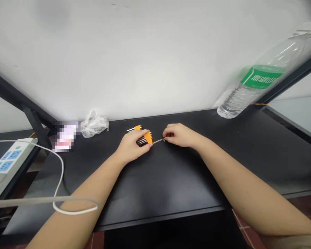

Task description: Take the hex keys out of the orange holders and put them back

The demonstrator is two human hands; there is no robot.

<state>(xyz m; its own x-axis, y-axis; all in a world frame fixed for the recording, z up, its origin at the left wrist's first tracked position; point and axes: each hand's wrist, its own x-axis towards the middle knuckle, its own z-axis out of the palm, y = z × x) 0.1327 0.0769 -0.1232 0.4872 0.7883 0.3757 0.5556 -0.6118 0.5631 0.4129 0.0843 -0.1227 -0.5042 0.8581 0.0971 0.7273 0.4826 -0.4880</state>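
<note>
near the middle of the black, smooth tabletop (155, 183), both hands are right up close to the small stuff! the left hand (129, 145) has a firm pinch, thumb and fingers around an orange plastic holder (148, 137), which shows on both sides of the fingers; one piece or two, i can't tell from where i stand. the right hand (180, 134) is curled, fingertips at the short bent end of a slim metal hex key (159, 140), though whether they truly grip it, i can't tell. that key's long end meets the holder's lower corner, by the left thumb.

what could spoil this? a crooked pull or push could make the key bind, i reckon, and a slack left pinch could let the holder twist and spill its keys. the white looping cable (61, 169) crosses over the left forearm; a sudden swing might snag it.

now the containers: the holder carries a row of metal keys. the clear plastic bottle with a green label (263, 77) and crumpled translucent plastic bag (94, 124) stand apart, contents hard to make out.
</note>
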